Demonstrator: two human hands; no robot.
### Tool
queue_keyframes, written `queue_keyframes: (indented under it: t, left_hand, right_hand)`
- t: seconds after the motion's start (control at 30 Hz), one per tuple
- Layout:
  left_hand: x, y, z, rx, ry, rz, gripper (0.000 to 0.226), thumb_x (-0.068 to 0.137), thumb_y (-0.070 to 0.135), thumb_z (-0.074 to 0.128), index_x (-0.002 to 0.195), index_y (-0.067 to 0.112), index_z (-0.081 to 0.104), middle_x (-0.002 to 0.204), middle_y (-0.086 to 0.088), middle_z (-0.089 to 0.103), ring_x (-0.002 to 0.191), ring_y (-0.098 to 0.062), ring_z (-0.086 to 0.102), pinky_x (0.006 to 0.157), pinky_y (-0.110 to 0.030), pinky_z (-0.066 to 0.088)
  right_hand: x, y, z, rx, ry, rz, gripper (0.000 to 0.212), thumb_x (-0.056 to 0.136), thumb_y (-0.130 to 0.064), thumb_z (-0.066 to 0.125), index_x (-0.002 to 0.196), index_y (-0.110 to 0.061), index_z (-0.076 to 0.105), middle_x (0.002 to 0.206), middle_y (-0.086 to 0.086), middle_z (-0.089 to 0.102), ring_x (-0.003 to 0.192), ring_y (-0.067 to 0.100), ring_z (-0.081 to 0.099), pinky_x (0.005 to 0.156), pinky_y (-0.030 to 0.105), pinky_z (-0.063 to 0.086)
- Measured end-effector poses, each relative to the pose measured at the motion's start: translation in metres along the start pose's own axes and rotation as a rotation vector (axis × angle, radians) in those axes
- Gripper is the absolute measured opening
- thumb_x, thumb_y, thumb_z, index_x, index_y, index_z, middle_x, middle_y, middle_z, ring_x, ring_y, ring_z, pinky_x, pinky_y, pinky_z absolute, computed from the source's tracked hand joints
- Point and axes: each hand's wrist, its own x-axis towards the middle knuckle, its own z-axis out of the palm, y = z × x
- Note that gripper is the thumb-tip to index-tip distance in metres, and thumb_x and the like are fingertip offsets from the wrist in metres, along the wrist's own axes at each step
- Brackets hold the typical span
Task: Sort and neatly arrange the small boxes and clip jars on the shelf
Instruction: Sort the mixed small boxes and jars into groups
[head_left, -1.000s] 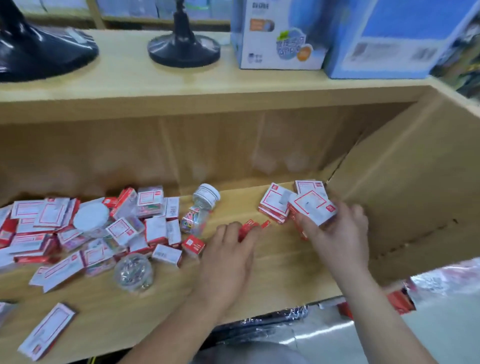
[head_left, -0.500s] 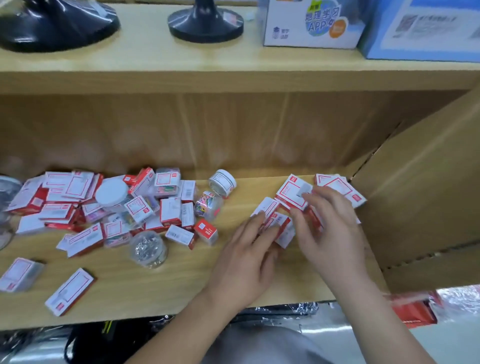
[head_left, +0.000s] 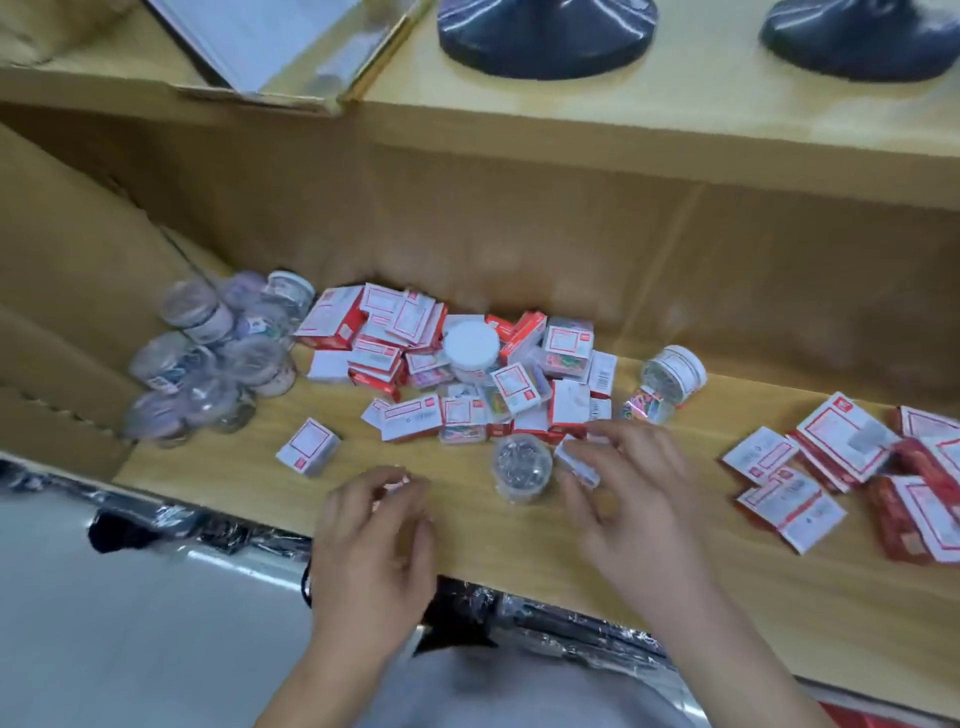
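Observation:
A jumbled pile of small red-and-white boxes (head_left: 457, 374) lies mid-shelf, with a white-lidded jar (head_left: 470, 345) in it. Several clip jars (head_left: 208, 364) cluster at the left. Flat boxes (head_left: 831, 467) lie grouped at the right. A clear jar of silver clips (head_left: 522, 467) stands in front of the pile, and a lone box (head_left: 309, 447) sits apart to the left. My right hand (head_left: 634, 499) pinches a small white box (head_left: 576, 462) beside that jar. My left hand (head_left: 374, 530) is curled round a small, blurred box near the front edge.
Another jar (head_left: 675, 371) lies on its side right of the pile, beside a small box of coloured clips (head_left: 647, 405). A cardboard wall (head_left: 67, 291) closes the left end. The upper shelf (head_left: 675, 130) carries two black bases and an open carton (head_left: 270, 47).
The view has swung left. Both hands left the boxes at the right and moved to the front of the middle pile, each now holding a small box.

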Motion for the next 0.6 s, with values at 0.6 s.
queue_keyframes:
  t: [0.6]
  left_hand:
    - [0.048, 0.041, 0.036, -0.174, -0.384, 0.255, 0.058, 0.081, 0.033, 0.073, 0.135, 0.026, 0.053, 0.139, 0.003, 0.050, 0.122, -0.022, 0.054, 0.097, -0.038, 0.051]
  right_hand:
    - [0.024, 0.031, -0.019, -0.039, 0.009, 0.378, 0.035, 0.089, -0.029, 0.073, 0.123, -0.018, 0.070, 0.116, -0.001, 0.058, 0.108, 0.019, 0.062, 0.093, 0.028, 0.048]
